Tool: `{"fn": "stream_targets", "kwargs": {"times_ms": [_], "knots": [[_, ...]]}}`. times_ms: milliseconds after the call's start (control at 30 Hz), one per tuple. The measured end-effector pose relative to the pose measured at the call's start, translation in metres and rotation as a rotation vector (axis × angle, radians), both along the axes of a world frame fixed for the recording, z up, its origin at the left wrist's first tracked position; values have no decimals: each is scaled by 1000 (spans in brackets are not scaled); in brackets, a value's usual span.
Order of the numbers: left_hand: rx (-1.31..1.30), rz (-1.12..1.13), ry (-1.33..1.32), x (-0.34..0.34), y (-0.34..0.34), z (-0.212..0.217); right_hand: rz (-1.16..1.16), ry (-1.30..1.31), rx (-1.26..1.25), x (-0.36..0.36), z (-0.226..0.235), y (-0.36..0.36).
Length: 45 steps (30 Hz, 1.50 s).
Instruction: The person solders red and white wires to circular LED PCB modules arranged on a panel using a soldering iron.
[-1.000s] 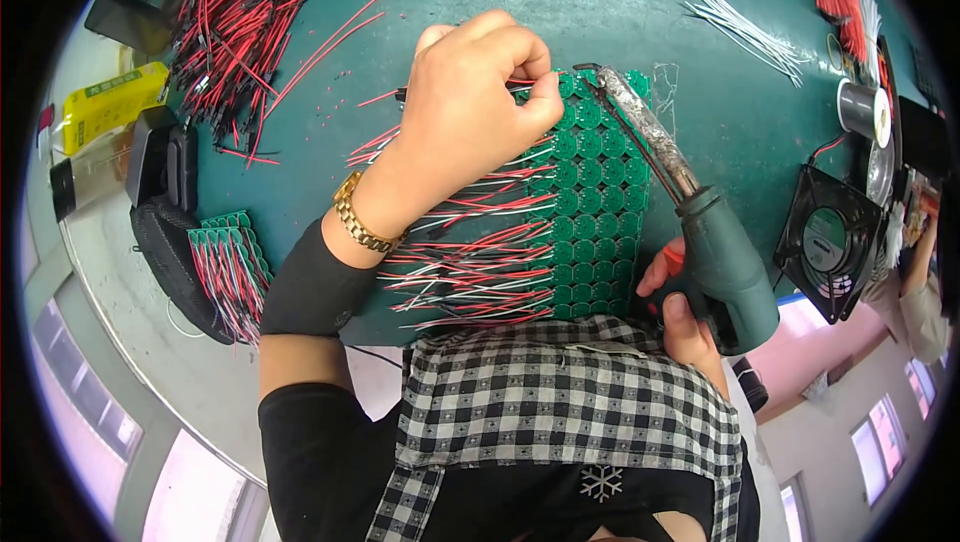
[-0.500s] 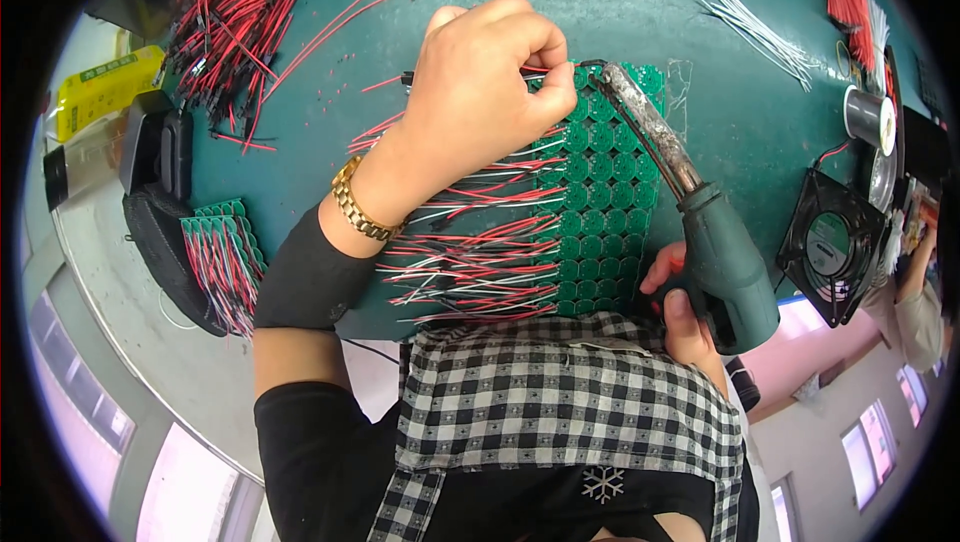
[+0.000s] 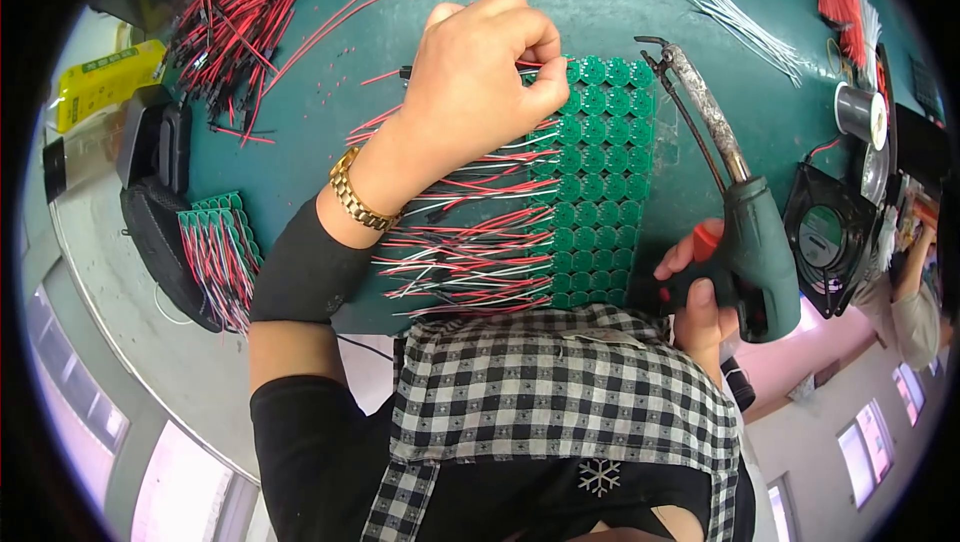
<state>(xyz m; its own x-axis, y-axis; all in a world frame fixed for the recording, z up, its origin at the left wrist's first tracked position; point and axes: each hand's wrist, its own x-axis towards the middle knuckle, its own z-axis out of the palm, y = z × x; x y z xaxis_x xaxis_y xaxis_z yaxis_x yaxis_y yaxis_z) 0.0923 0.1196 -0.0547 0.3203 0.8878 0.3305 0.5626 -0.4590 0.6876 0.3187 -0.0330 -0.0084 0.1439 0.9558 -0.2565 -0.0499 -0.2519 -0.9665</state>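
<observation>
My left hand [image 3: 480, 67] is closed in a pinch over the upper left corner of a panel of small round green circuit boards [image 3: 596, 185]. A thin red wire [image 3: 528, 64] shows between its fingers; the exact grip is partly hidden. My right hand [image 3: 702, 317] grips the handle of a green soldering gun [image 3: 765, 252] with a red trigger. The gun's bent dark tip [image 3: 652, 40] is in the air to the right of the panel's top corner, apart from the boards. Red, white and black wires [image 3: 465, 242] stick out leftward from the panel's left column.
A heap of red and black wires [image 3: 235, 27] lies at the far left; white wires [image 3: 745, 17] lie at the far right. A solder spool [image 3: 860, 115] and a black fan [image 3: 822, 234] stand to the right. Wired green boards [image 3: 215, 242] rest on a black case at left.
The soldering gun has moved right, its tip leaving the panel's top edge near my left fingers. My left hand stays nearly where it was, still pinching.
</observation>
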Motion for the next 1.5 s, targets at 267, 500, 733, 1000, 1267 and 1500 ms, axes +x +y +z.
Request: {"fn": "stream_targets", "kwargs": {"times_ms": [267,500,733,1000,1267,1500], "knots": [[-62,-82,-81,-4,-4,9,8,61,-20,2,-7,0],[40,-117,-53,-6,-5,-1,127,84,-67,1,-13,-3],[122,-65,-6,1,0,-3,224,-39,-1,1,-12,0],[69,-65,-19,-1,2,-6,263,-149,-50,8,-26,-8],[1,-51,59,0,0,-3,291,-155,-19,6,-22,-6],[-81,-29,-10,1,1,-4,287,-72,-46,7,-24,-8]]}}
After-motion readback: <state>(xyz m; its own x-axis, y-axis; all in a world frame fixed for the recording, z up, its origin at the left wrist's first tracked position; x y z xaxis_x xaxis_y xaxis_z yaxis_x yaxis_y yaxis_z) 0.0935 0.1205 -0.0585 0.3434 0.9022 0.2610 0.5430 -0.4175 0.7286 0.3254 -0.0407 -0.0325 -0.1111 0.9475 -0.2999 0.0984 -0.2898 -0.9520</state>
